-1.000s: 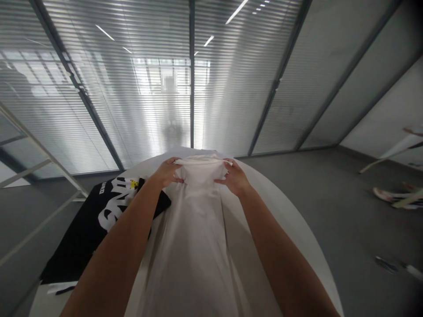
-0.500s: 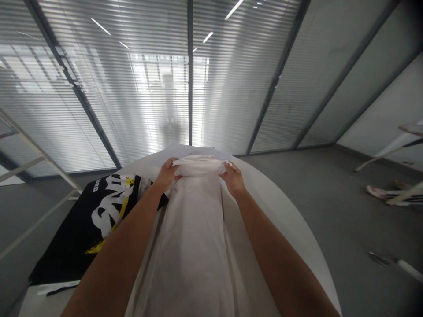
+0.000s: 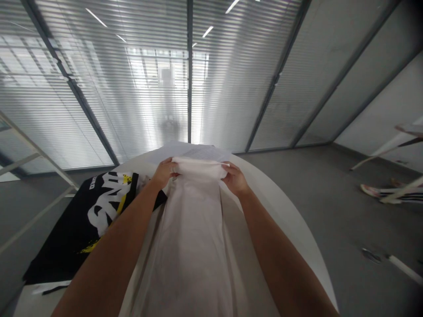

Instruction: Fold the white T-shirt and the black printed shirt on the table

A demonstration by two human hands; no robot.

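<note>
Both hands, left hand and right hand, pinch far rolled edge of white garment, frame centre, on tabletop. Fold under way; likely pull edge nearer. Black shirt lower left.

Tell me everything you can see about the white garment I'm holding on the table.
The white garment looks like thin, soft fabric, folded into a long narrow strip running away from the camera along the round white table. Its far end is bunched into a roll, gripped by the left hand and right hand. Its left edge lies beside a black printed shirt.
</note>
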